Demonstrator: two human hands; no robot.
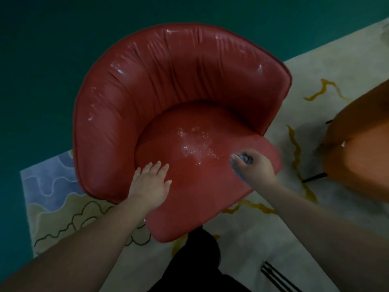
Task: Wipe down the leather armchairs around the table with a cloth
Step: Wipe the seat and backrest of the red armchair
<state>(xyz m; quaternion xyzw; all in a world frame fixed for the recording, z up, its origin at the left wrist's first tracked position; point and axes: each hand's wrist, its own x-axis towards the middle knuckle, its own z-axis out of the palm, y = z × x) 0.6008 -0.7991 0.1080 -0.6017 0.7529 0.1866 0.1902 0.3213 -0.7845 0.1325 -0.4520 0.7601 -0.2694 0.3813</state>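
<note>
- Carpet (42,49) in dark teal fills the upper left of our view, and a pale rug (242,239) lies over it, marked with blue, cream and mustard squiggles.
- Next in size we see the red leather armchair (179,81), standing on the edge of the rug where it meets the teal carpet. Its curved, padded back wraps round the seat in deep vertical creases, and bright glints show along the top and the left arm.
- The seat of the chair is flatter and smoother, and its front lip points toward us. In its middle we see a patch of wet droplets (194,144) sparkling on the leather.
- To the right, an orange armchair (362,157) stands near the red one, cut off by the frame; thin black legs show beneath it.
- At the bottom centre we see dark clothing (200,260) on the person's leg, just below the seat's front lip.
- Our left hand (151,182) rests flat on the left part of the seat, fingers straight and slightly spread, holding nothing.
- Our right hand (252,167) sits near the seat's right edge, just beside the wet patch, fingers curled round the cloth.
- The grey cloth (245,158) is bunched small within that grip; only a crumpled part shows, pressed on the leather.
</note>
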